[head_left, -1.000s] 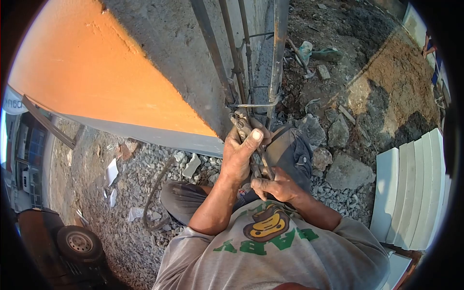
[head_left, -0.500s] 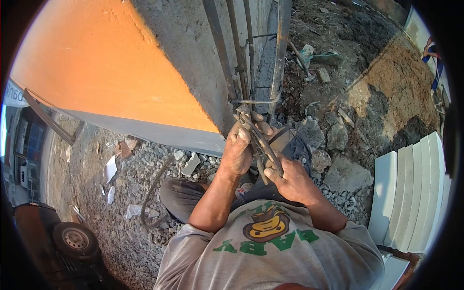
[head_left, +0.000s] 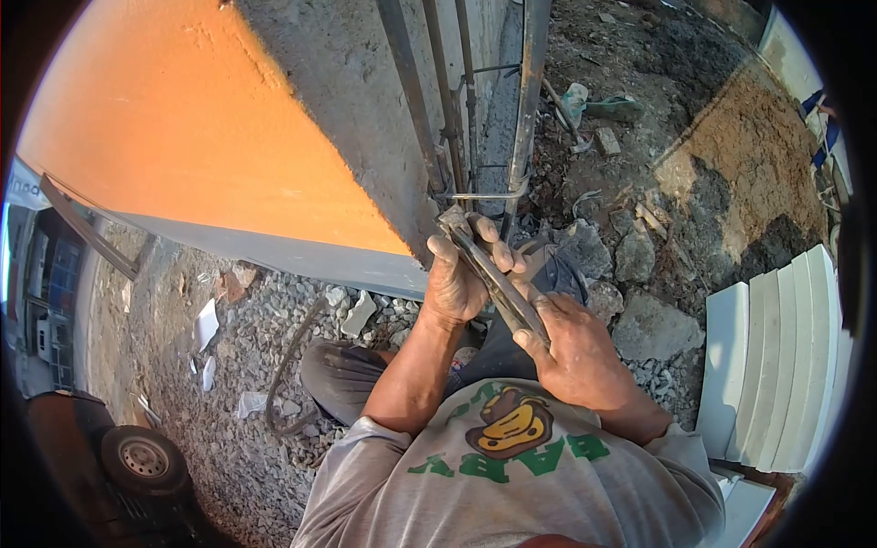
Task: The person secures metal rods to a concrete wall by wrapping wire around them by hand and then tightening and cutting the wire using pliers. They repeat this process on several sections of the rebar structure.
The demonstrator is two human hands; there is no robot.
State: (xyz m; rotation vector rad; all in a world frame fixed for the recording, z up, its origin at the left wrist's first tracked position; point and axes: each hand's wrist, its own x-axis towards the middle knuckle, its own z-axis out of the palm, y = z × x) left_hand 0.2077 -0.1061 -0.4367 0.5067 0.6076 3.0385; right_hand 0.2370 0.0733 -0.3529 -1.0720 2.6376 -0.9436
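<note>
My right hand (head_left: 580,347) is wrapped round the handles of dark, worn metal pincers (head_left: 498,285), which slant up and left to their jaws. The handles lie close together. My left hand (head_left: 459,279) is beneath and beside the pincers, palm up. Its thumb stands apart on the near side, and its fingertips show beyond the tool; whether the palm touches the metal is hidden. Just past the jaws, a bent metal tie (head_left: 480,194) runs across upright steel rebars (head_left: 454,119) next to the concrete wall.
An orange-painted wall corner (head_left: 219,137) juts in at left. Gravel (head_left: 247,356) and broken concrete chunks (head_left: 658,324) surround my legs. Stacked pale slabs (head_left: 772,365) stand at right. A vehicle wheel (head_left: 144,457) shows at lower left, and part of another person (head_left: 827,128) at far right.
The pincers' handles have come together, and my right hand has moved slightly down and right, closing round them. My left thumb has moved away from the tool, and its fingers have spread.
</note>
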